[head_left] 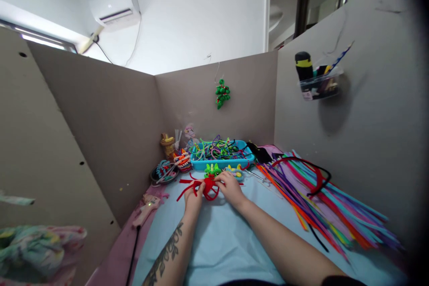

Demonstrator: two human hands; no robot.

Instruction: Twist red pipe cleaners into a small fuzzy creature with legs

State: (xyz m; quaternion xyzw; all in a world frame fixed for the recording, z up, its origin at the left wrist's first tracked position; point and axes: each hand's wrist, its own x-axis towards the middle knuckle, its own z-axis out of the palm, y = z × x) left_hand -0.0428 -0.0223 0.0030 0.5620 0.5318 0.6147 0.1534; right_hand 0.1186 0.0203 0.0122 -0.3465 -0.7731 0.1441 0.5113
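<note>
Between my two hands is a red pipe-cleaner piece [209,184], coiled in the middle with several loose ends sticking out. My left hand [194,192] grips it from the left, thumb and fingers pressed together. From the right, my right hand [230,187] pinches its upper right edge. Just behind it sits a green pipe-cleaner figure [212,170] with yellow-tipped points. A yellow and blue pipe-cleaner figure [235,171] lies beyond my right hand, partly hidden by it.
A blue tray [197,164] of tangled pipe cleaners stands at the back. Long coloured pipe cleaners [321,196] spread over the right side. At left are a dark bowl [156,178] and a pink glue gun [147,211] with a cord. Grey partitions enclose the table; a small bin [320,87] hangs at right.
</note>
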